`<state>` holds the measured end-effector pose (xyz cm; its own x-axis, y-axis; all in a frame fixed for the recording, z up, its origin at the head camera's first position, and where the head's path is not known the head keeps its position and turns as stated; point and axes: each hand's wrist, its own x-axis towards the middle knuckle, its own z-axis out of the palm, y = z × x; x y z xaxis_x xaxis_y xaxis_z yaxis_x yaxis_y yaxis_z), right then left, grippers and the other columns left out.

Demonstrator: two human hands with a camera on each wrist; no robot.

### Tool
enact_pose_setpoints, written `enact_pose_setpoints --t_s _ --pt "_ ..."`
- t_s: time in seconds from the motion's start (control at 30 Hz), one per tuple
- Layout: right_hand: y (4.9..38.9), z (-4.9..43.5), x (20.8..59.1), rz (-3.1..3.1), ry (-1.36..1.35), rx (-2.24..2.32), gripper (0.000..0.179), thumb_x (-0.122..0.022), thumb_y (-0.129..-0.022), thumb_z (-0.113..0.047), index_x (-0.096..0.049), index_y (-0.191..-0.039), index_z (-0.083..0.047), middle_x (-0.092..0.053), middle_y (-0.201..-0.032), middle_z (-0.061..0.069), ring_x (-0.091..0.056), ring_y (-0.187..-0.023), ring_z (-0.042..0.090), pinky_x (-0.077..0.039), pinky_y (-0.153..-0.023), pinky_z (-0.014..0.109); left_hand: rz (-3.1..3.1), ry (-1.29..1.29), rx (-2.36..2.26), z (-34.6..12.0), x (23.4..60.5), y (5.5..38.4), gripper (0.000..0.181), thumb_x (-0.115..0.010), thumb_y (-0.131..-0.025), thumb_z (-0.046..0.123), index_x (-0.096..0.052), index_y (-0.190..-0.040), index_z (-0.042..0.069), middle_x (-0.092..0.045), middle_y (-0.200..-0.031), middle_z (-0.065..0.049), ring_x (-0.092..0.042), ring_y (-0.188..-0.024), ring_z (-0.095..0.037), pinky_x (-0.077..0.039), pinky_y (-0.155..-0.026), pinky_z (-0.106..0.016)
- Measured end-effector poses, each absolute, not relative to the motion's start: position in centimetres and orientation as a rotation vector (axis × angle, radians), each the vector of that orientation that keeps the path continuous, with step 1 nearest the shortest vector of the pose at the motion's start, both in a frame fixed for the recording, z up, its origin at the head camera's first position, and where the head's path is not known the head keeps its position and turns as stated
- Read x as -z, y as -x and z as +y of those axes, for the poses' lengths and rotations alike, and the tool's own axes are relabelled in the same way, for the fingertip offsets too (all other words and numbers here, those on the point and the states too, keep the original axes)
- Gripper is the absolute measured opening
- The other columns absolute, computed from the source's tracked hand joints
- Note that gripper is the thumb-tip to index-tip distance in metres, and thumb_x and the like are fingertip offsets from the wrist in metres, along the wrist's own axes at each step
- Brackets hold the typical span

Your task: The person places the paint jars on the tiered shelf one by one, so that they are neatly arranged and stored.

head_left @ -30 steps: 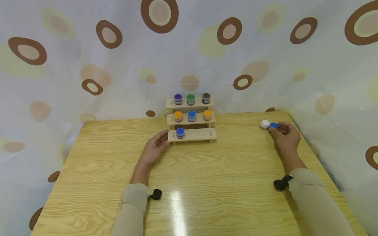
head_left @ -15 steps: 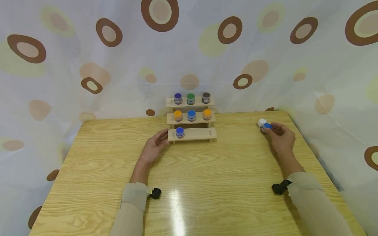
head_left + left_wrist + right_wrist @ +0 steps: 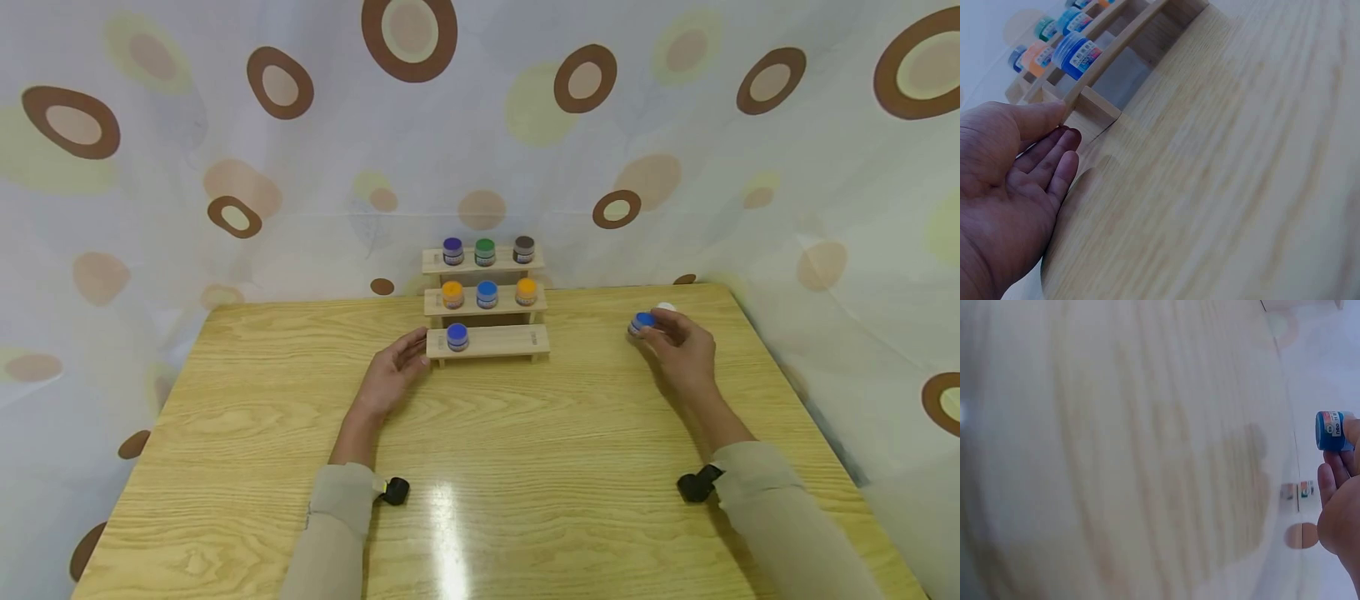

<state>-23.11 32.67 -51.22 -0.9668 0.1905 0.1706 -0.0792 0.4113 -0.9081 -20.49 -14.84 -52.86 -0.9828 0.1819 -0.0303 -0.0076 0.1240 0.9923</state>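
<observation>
My right hand [image 3: 686,354] pinches a small paint jar with a blue lid [image 3: 642,323] between thumb and fingers, over the right part of the table; the jar also shows in the right wrist view, its blue end [image 3: 1330,431] facing left. Behind this hand a white-lidded jar [image 3: 665,307] is mostly hidden. At the left end of a three-step wooden rack [image 3: 498,343], my left hand [image 3: 390,379] rests with relaxed fingers, thumb tip right at the lowest step's end. One blue-purple-lidded jar [image 3: 457,337] stands on that step, towards its left.
The middle step bears an orange jar [image 3: 452,294], a blue jar [image 3: 487,294] and a yellow-orange jar [image 3: 526,292]. On the top step are purple [image 3: 452,251], green [image 3: 484,252] and dark brown [image 3: 523,250] jars. A patterned curtain [image 3: 322,183] hangs behind the table.
The right hand has taken the blue-lidded jar from beside the white-lidded one and carried it left, now overlapping the white jar in view. My left hand stays at the rack.
</observation>
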Motion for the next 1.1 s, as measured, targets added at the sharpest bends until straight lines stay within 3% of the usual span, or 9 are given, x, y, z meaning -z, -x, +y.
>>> enact_pose_setpoints --t_s 0.27,0.37,0.57,0.87,1.1 --pt "22.1 29.4 48.7 -2.411 -0.184 -1.605 0.037 -0.067 -0.103 -0.001 -0.061 -0.137 0.014 -0.064 -0.131 0.036 -0.067 -0.103 0.01 -0.053 -0.086 0.007 2.242 -0.178 -1.984 -14.9 53.0 20.6 0.056 -0.062 -0.108 0.01 -0.044 -0.161 0.008 -0.051 -0.159 -0.009 -0.048 -0.148 -0.023 -0.044 -0.118 -0.028" --pt "22.4 28.7 49.2 -2.397 -0.291 -1.601 0.037 -0.064 -0.104 0.003 -0.059 -0.138 0.016 -0.062 -0.132 0.037 -0.066 -0.106 0.008 -0.053 -0.088 0.007 2.24 -0.179 -1.986 -14.9 53.0 20.6 0.057 -0.062 -0.108 0.01 -0.044 -0.161 0.008 -0.051 -0.16 -0.01 -0.048 -0.148 -0.024 -0.044 -0.119 -0.029" --pt "23.7 27.8 51.4 -2.356 -0.432 -1.692 0.038 -0.062 -0.106 0.001 -0.059 -0.143 0.01 -0.061 -0.138 0.032 -0.062 -0.115 0.0 -0.052 -0.096 0.009 2.228 -0.189 -1.989 -14.9 52.8 20.5 0.057 -0.062 -0.108 0.009 -0.042 -0.162 0.008 -0.049 -0.161 -0.011 -0.046 -0.15 -0.025 -0.043 -0.12 -0.033" --pt "23.6 24.0 51.3 -2.382 -0.57 -1.728 0.039 -0.059 -0.107 -0.001 -0.058 -0.145 0.007 -0.062 -0.14 0.03 -0.064 -0.122 0.023 -0.053 -0.097 0.012 2.229 -0.185 -1.979 -14.9 52.6 20.5 0.058 -0.062 -0.108 0.008 -0.041 -0.162 0.008 -0.047 -0.162 -0.01 -0.045 -0.15 -0.025 -0.042 -0.122 -0.034" --pt "23.7 20.8 51.2 -2.353 -0.729 -1.795 0.037 -0.056 -0.108 0.003 -0.058 -0.145 0.007 -0.061 -0.141 0.028 -0.064 -0.123 0.021 -0.055 -0.099 0.017 2.234 -0.185 -1.975 -14.9 52.7 20.5 0.058 -0.061 -0.108 0.009 -0.041 -0.163 0.008 -0.047 -0.163 -0.009 -0.045 -0.151 -0.025 -0.04 -0.123 -0.036"
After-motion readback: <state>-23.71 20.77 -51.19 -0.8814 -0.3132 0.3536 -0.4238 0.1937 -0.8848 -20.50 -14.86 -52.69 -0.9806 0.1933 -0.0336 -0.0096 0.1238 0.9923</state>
